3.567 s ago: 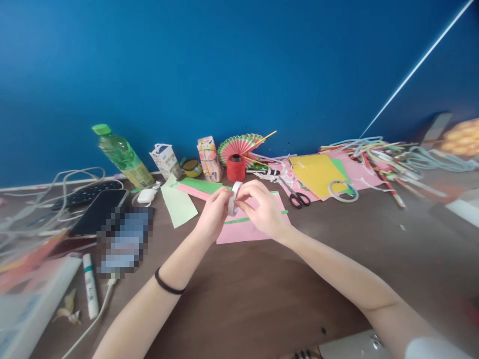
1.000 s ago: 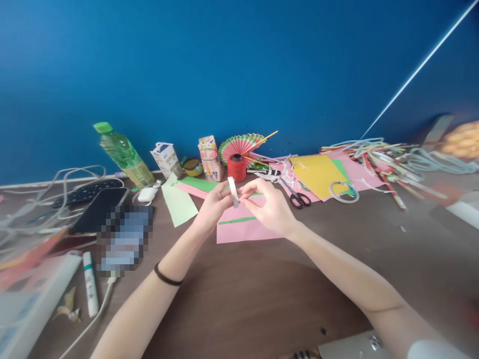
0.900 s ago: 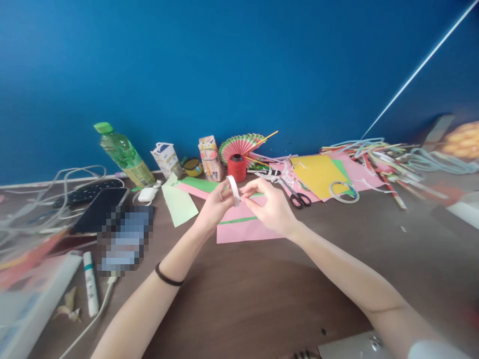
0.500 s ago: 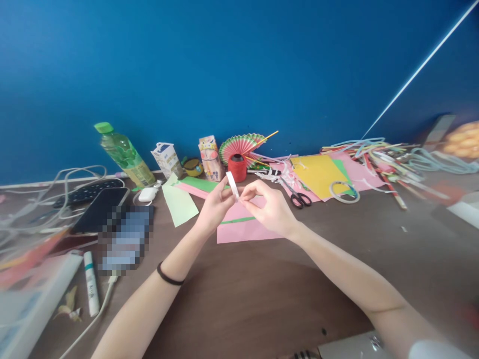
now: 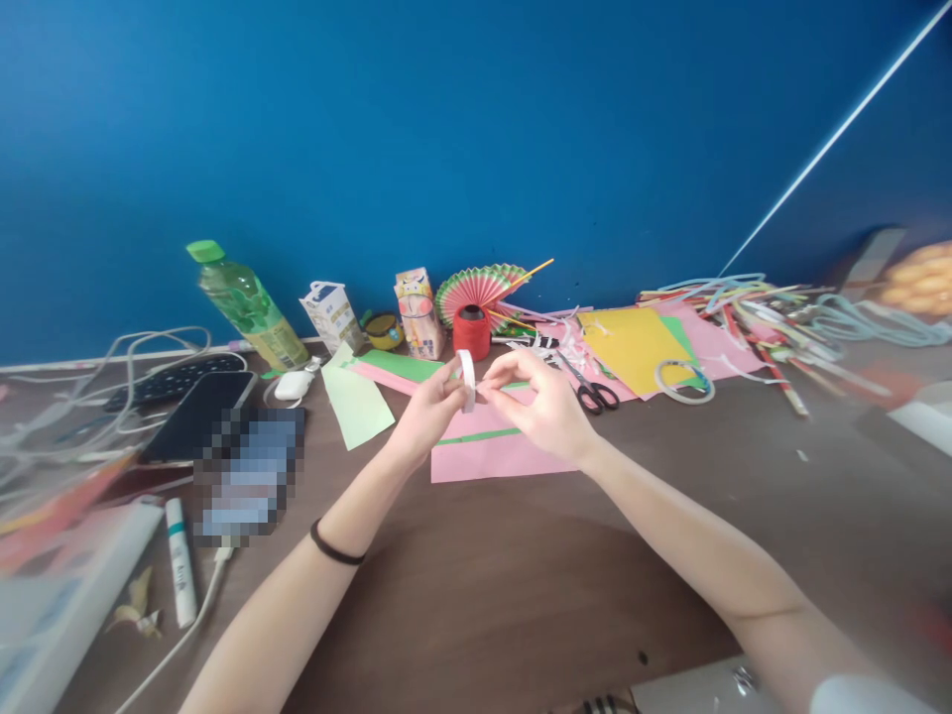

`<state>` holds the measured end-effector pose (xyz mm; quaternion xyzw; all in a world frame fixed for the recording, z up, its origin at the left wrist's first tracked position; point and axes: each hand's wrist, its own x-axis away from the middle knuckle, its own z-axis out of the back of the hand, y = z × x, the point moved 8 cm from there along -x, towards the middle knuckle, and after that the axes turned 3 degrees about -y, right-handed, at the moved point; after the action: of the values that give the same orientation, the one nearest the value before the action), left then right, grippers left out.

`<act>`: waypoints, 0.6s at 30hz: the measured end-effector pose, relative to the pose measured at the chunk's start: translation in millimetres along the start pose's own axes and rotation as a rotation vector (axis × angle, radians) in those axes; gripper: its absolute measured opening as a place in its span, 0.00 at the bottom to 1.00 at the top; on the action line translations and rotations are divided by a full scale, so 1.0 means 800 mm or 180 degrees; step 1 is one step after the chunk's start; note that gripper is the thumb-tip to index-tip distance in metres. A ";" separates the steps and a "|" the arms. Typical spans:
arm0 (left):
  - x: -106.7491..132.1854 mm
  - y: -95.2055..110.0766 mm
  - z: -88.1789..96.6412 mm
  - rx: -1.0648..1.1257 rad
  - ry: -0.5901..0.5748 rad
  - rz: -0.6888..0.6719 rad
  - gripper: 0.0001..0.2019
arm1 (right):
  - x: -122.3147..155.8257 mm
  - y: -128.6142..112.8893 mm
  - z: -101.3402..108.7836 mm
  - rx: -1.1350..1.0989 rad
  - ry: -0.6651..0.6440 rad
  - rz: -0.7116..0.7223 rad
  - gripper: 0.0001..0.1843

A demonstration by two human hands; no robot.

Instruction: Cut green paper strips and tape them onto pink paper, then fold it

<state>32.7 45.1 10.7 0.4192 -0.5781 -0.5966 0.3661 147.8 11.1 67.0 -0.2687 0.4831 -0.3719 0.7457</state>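
Observation:
In my left hand (image 5: 427, 415) a narrow white roll of tape (image 5: 468, 381) is held upright, edge toward me, between thumb and fingers. My right hand (image 5: 548, 405) is closed in a pinch just right of the roll. What its fingertips hold is too small to make out. Below both hands lies a pink paper sheet (image 5: 498, 462) with a green strip (image 5: 476, 436) across it. Behind the roll stands a red spool of thread (image 5: 471, 335), with a pleated pink and green paper fan (image 5: 476, 290) at its back.
Black-handled scissors (image 5: 595, 397), yellow paper (image 5: 629, 347) and a clear tape ring (image 5: 685, 383) lie at right. A green-capped bottle (image 5: 249, 307), small cartons (image 5: 418, 312) and pale green paper (image 5: 357, 402) are at left. Phones (image 5: 200, 416), cables and a marker (image 5: 180, 565) lie nearer.
The white roll has dropped slightly and turned more upright in my left hand. My right fingertips have shifted a little to the right, away from the roll.

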 end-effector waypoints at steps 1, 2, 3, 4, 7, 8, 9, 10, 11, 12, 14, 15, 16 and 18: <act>0.000 -0.001 -0.003 -0.0013 -0.0067 0.0019 0.24 | -0.001 0.003 0.004 -0.0122 0.0078 -0.0047 0.05; 0.000 -0.001 -0.006 0.0010 -0.0156 0.0031 0.22 | -0.003 0.006 0.008 -0.0238 0.0142 -0.0094 0.05; 0.000 -0.001 -0.010 0.0053 -0.0260 0.0039 0.20 | -0.004 0.009 0.012 -0.0332 0.0200 -0.0135 0.06; 0.001 -0.001 -0.014 0.0114 -0.0374 0.0049 0.18 | -0.005 0.012 0.016 -0.0408 0.0253 -0.0170 0.06; 0.003 -0.001 -0.022 0.0357 -0.0566 0.0136 0.16 | -0.008 0.017 0.022 -0.0704 0.0300 -0.0238 0.07; 0.004 -0.001 -0.022 0.0450 -0.0570 0.0169 0.17 | -0.009 0.019 0.022 -0.0851 0.0292 -0.0258 0.08; 0.004 0.000 -0.022 0.0544 -0.0556 0.0192 0.18 | -0.009 0.020 0.022 -0.1016 0.0278 -0.0280 0.08; 0.005 0.000 -0.022 0.0625 -0.0526 0.0201 0.19 | -0.010 0.021 0.021 -0.1182 0.0261 -0.0303 0.08; 0.005 0.001 -0.021 0.0680 -0.0494 0.0201 0.19 | -0.010 0.023 0.020 -0.1333 0.0251 -0.0324 0.08; 0.005 0.002 -0.021 0.0713 -0.0468 0.0198 0.19 | -0.010 0.024 0.019 -0.1468 0.0251 -0.0341 0.08; 0.006 0.003 -0.021 0.0737 -0.0440 0.0201 0.19 | -0.010 0.026 0.017 -0.1706 0.0253 -0.0369 0.09; 0.006 0.004 -0.022 0.0735 -0.0432 0.0205 0.20 | -0.010 0.028 0.016 -0.1802 0.0255 -0.0385 0.09; 0.006 0.005 -0.022 0.0738 -0.0419 0.0195 0.20 | -0.010 0.029 0.015 -0.1886 0.0258 -0.0402 0.09; 0.006 0.008 -0.022 0.0787 -0.0365 0.0154 0.17 | -0.010 0.033 0.013 -0.2035 0.0253 -0.0450 0.10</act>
<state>47.1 33.4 17.0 0.4123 -0.6772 -0.5347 0.2924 163.0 33.0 55.3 -0.5073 0.5842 -0.2624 0.5766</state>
